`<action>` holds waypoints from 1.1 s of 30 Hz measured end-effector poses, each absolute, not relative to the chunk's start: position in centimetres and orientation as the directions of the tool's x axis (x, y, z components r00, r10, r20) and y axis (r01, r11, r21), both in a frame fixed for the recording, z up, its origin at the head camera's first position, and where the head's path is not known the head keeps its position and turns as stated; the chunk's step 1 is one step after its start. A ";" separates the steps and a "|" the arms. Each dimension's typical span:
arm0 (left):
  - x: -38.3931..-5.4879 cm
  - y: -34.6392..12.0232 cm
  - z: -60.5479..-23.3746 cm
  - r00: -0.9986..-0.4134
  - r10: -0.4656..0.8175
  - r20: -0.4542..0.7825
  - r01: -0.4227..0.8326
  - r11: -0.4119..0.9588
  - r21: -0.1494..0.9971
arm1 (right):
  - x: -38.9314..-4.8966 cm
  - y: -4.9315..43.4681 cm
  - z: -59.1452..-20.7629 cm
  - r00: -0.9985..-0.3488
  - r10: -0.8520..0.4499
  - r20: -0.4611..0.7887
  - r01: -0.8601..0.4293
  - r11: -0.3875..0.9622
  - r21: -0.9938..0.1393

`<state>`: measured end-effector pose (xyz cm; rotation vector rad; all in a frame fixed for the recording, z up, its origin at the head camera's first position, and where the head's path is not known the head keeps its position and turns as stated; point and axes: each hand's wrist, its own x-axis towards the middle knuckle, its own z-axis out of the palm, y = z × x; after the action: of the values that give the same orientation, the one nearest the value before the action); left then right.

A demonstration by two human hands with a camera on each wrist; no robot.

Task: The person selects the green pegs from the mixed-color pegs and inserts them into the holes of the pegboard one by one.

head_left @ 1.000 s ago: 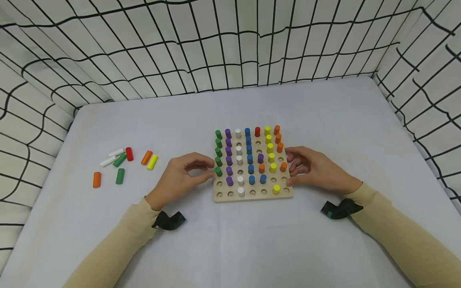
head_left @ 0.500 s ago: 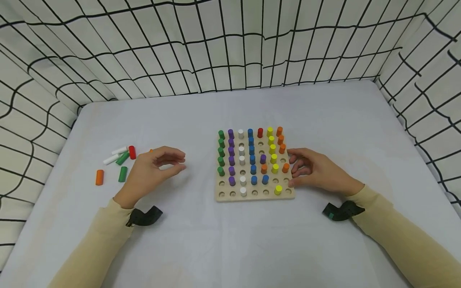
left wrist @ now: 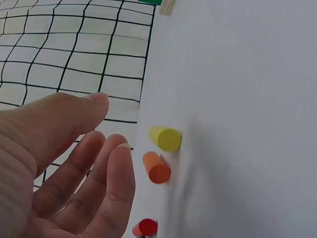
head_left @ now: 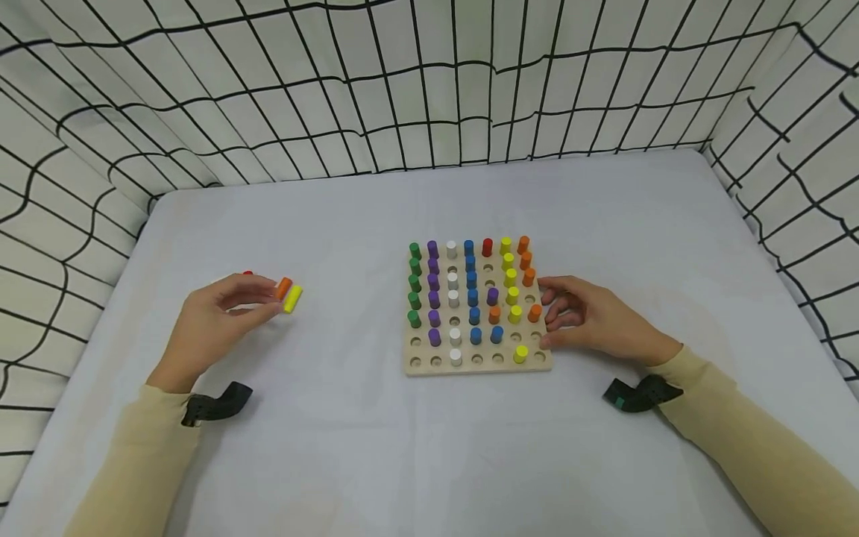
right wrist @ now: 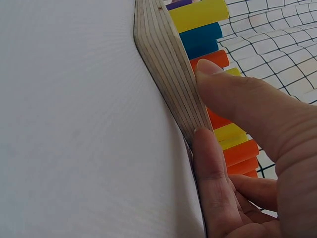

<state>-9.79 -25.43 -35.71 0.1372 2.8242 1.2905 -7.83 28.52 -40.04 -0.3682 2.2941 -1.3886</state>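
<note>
At the left of the table, my left hand (head_left: 216, 321) hovers beside an orange peg (head_left: 284, 288) and a yellow peg (head_left: 292, 299). In the left wrist view its thumb and fingers are apart, with nothing between them. A red peg (left wrist: 146, 228) shows past the fingertips there; in the head view the hand hides most of the other loose pegs. My right hand (head_left: 597, 317) holds the right edge of a wooden pegboard (head_left: 466, 350), thumb and forefinger against its layered side (right wrist: 171, 69). Rows of green, purple, white, blue, red, yellow and orange pegs stand upright in it.
The board lies flat on a white-covered table (head_left: 376, 447), among pegs and several open holes. A black wire grid (head_left: 429, 89) over white walls borders the back and both sides. A black wrist strap (head_left: 218, 403) is on each sleeve.
My left hand has left the board's left side and moved left to the loose pegs, now covering most of them. My right hand stays at the board's right edge.
</note>
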 end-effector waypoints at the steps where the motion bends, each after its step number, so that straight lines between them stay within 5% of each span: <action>1: -9.7 -25.9 -35.8 -0.997 0.078 -0.001 0.052 0.677 0.734 | -7.8 28.5 -40.0 -0.871 -0.436 -0.224 -0.002 0.460 -0.888; 15: -9.0 -29.7 -35.7 -0.985 -0.150 -0.080 -0.169 0.803 0.571 | -7.8 28.5 -40.0 -0.874 -0.434 -0.219 -0.001 0.454 -0.891; 33: -8.6 -30.5 -36.6 -0.984 -0.074 -0.163 -0.148 0.847 0.511 | -7.7 28.5 -40.0 -0.873 -0.444 -0.204 -0.020 0.449 -0.893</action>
<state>-8.62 -30.47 -36.64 -0.1744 2.8855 0.8156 -7.72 28.47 -39.97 -0.3903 2.2945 -1.4060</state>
